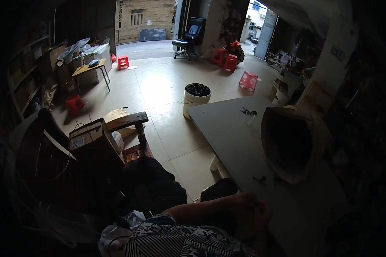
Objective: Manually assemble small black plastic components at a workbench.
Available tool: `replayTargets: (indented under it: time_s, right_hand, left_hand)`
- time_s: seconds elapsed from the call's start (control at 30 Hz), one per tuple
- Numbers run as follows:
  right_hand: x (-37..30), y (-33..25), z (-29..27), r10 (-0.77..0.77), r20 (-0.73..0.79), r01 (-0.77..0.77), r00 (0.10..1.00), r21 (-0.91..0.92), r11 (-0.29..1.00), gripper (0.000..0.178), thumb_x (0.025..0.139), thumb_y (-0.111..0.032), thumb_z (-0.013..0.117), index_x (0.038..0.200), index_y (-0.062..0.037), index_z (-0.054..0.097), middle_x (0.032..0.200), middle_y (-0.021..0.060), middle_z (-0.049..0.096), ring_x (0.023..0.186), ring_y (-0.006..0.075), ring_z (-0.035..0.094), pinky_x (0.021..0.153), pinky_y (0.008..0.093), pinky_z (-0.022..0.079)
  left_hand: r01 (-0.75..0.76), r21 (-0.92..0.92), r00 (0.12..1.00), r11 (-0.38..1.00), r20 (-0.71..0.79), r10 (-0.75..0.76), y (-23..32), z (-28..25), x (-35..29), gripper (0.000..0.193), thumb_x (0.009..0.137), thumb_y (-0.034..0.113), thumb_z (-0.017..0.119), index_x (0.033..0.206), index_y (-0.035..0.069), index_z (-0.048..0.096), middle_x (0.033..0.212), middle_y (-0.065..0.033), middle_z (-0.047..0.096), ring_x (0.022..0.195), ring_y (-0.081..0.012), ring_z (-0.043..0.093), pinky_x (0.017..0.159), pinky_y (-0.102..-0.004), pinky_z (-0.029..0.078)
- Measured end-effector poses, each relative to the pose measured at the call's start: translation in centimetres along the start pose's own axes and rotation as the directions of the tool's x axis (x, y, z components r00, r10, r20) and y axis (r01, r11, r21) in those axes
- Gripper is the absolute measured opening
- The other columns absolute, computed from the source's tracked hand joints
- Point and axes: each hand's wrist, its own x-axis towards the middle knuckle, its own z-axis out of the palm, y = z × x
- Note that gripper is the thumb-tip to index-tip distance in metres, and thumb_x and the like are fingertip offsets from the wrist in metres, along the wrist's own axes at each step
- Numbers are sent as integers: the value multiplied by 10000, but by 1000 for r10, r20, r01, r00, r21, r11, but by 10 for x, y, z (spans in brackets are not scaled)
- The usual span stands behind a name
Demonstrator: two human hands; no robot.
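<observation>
My left hand [243, 200] and my right hand [263, 213] are close together at the near edge of a grey table [227, 132]. Their fingers are bent inward and look closed. Deep shadow hides what lies between them. Beyond the hands, a small dark piece [260, 180] rests on the tabletop. To their right stands a wide-mouthed sack [268, 141] with a dark inside. Farther off on the table are a few small black pieces [247, 111] beside a small clear container [250, 118].
A pale bucket [196, 101] full of black pieces stands on the floor past the table's left corner. At left are a wooden armchair [128, 121] and a cardboard box [92, 139]. Red stools [122, 62], a pink stool [248, 81] and an office chair [190, 38] stand farther back.
</observation>
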Motion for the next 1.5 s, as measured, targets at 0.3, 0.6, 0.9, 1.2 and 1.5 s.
replayTargets:
  time_s: [0.3,0.6,0.9,1.2,1.5]
  right_hand:
    - [-9,15,7,22,-5,-22,1000,-68,997,149,725,-55,626,841,-14,542,748,50,548,675,126,516,614,270,435]
    - [-20,-1,15,40,-19,-44,999,-392,919,152,744,-123,601,794,-8,516,700,127,538,626,238,519,587,340,430]
    - [-5,6,-1,174,-156,-97,972,411,907,139,889,-194,472,905,-57,488,649,12,465,525,80,390,465,215,320]
    - [-9,11,3,-68,-429,156,901,175,972,176,896,-200,456,939,-35,502,790,26,502,697,130,488,610,253,406]
    - [-23,-23,-11,-437,34,431,899,-252,866,142,810,-163,544,766,-28,552,875,75,508,815,166,495,705,286,410]
  left_hand:
    - [-44,-118,978,992,-207,18,-8,21,-9,202,814,186,587,881,0,545,820,-31,548,767,-99,518,656,-272,440]
    - [-107,-245,882,964,-472,-22,-31,36,-8,89,798,118,571,736,68,532,625,42,473,571,-52,453,496,-206,372]
    - [17,351,975,936,-214,63,-72,29,-9,425,877,241,489,1230,14,424,1153,-99,510,1030,-161,488,849,-310,418]
    - [197,-213,943,957,-225,-244,-17,48,-6,254,828,167,595,1030,24,538,924,-34,569,814,-101,543,678,-260,471]
    - [60,-440,970,896,-185,-156,-6,41,-7,171,863,162,532,972,31,533,810,-16,540,684,-79,518,556,-226,434]
